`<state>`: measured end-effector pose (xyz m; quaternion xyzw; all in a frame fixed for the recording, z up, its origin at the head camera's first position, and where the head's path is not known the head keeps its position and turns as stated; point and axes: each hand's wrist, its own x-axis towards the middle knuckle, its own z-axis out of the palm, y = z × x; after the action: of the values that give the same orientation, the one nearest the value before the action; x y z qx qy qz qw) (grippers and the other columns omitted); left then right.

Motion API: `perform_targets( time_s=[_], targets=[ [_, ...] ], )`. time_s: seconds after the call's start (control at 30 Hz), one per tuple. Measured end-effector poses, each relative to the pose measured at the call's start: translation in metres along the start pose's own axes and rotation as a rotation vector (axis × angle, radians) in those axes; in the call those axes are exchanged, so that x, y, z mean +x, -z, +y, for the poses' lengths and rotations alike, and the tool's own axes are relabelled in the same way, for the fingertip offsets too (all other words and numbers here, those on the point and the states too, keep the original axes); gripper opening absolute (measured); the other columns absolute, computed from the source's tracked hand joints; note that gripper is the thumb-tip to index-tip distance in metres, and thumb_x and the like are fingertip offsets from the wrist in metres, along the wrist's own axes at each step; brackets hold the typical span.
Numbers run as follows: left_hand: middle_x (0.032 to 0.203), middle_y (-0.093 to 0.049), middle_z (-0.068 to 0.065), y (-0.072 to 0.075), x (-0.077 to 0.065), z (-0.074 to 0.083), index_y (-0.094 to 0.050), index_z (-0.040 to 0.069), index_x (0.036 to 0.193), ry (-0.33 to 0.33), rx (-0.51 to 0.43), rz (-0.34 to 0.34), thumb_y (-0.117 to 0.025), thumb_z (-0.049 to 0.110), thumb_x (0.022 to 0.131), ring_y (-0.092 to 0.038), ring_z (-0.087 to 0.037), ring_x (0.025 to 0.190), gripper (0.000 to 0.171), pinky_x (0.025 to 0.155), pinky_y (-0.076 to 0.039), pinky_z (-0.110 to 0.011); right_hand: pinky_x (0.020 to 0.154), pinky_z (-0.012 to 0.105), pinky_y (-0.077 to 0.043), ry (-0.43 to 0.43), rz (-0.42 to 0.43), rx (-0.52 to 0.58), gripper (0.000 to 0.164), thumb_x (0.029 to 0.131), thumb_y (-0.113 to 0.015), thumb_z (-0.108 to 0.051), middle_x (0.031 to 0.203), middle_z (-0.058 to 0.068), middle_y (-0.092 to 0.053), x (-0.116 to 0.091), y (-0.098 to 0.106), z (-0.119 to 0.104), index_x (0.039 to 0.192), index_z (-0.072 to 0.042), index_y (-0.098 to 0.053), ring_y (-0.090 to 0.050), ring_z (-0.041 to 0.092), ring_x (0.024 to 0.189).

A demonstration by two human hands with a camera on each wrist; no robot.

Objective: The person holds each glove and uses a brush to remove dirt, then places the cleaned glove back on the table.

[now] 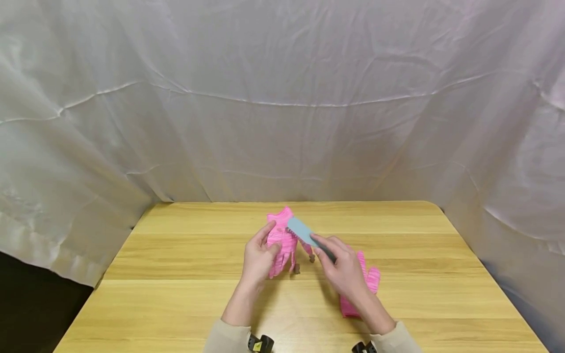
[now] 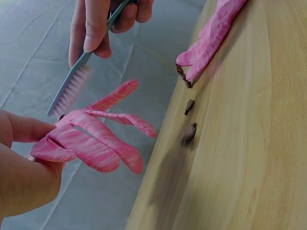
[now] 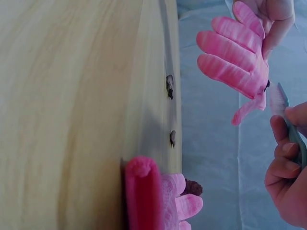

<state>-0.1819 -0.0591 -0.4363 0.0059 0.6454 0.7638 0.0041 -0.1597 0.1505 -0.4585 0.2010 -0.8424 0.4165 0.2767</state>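
Pinched between my left hand's (image 1: 259, 256) thumb and fingers is a pink knit glove (image 1: 282, 236), held up over the table with its fingers hanging down. My right hand (image 1: 343, 268) grips the handle of a blue-green brush (image 1: 300, 230), its pale bristles (image 2: 73, 89) turned toward the glove. Bristle tips are right at a small dark brown clump (image 3: 267, 86) on the glove's surface. On the table below lie two brown clumps (image 2: 188, 134). A second pink glove (image 1: 373, 279) lies beneath my right forearm, partly hidden by it.
The wooden table (image 1: 176, 304) has a back edge along a grey fabric curtain (image 1: 282, 147), which also hangs on both sides. Another brown clump (image 3: 192, 187) sits at the fingertips of the lying glove.
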Motion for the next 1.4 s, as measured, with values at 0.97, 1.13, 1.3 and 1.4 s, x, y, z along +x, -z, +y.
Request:
perform_targets(
  time_s=[0.97, 1.13, 1.3, 1.4],
  targets=[
    [0.164, -0.034, -0.023, 0.0002, -0.0013, 0.0001, -0.050, 0.005, 0.153, 0.010, 0.010, 0.001, -0.057, -0.013, 0.092, -0.049, -0.004, 0.063, 0.063, 0.057, -0.051, -0.014, 0.050, 0.020, -0.045, 0.029, -0.034, -0.001, 0.041, 0.088, -0.076, 0.004, 0.103, 0.004, -0.076, 0.0003, -0.0017, 0.0000, 0.127, -0.010, -0.074, -0.050, 0.000, 0.063],
    [0.164, -0.034, -0.023, 0.0003, -0.0020, 0.0014, -0.049, 0.004, 0.153, 0.011, 0.003, -0.004, -0.057, -0.014, 0.092, -0.047, -0.003, 0.060, 0.063, 0.056, -0.051, -0.014, 0.051, 0.020, -0.045, 0.021, -0.034, -0.019, 0.041, 0.088, -0.077, 0.004, 0.103, 0.004, -0.076, 0.0005, -0.0014, 0.0008, 0.127, -0.010, -0.074, -0.049, 0.001, 0.063],
    [0.163, -0.036, -0.023, 0.0007, -0.0021, 0.0022, -0.049, 0.004, 0.153, 0.010, -0.007, -0.001, -0.056, -0.014, 0.092, -0.041, -0.001, 0.054, 0.063, 0.051, -0.046, -0.013, 0.050, 0.020, -0.045, -0.026, -0.032, -0.023, 0.041, 0.089, -0.076, 0.003, 0.103, 0.005, -0.075, 0.0004, -0.0006, 0.0005, 0.128, -0.010, -0.074, -0.048, 0.001, 0.062],
    [0.164, -0.036, -0.022, 0.0008, -0.0017, 0.0021, -0.050, 0.004, 0.153, 0.009, -0.010, 0.002, -0.057, -0.014, 0.093, -0.038, -0.001, 0.052, 0.063, 0.048, -0.043, -0.013, 0.049, 0.020, -0.045, -0.039, -0.027, -0.013, 0.041, 0.089, -0.075, 0.004, 0.103, 0.005, -0.074, 0.0005, 0.0000, 0.0000, 0.128, -0.010, -0.074, -0.049, 0.001, 0.063]
  ],
)
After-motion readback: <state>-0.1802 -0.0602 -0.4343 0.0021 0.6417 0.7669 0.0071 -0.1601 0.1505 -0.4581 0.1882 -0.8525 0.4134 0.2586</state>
